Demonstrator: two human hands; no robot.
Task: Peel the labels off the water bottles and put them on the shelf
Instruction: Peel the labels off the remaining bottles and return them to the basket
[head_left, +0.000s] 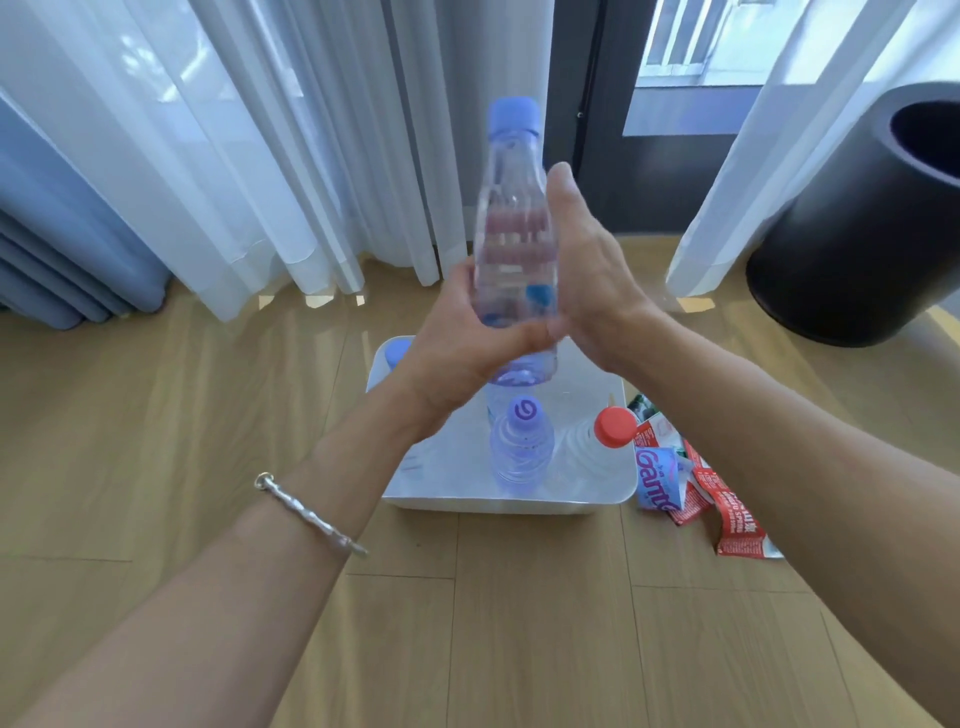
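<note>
Bottle (511, 208): clear, pale purple cap, held upright at frame centre, above the tray.
Left hand (457, 338): grips the bottle's lower part, thumb laid across the front.
Right hand (587, 260): against the bottle's right side, back of the hand to the camera; fingers reach round behind, seen pink through the plastic.
Tray (493, 504): white, on the wood floor (156, 415), below the hands. Holds a purple-cap bottle (522, 447) and a red-cap bottle (597, 447), side by side at the near edge; another cap (397, 353) shows at its far left corner.
Labels (685, 483): loose heap, red and blue, on the floor just right of the tray.
Bracelet (311, 514): silver, left wrist.
Bin (852, 234): black, upper right.
Curtains (234, 156): white, top.
</note>
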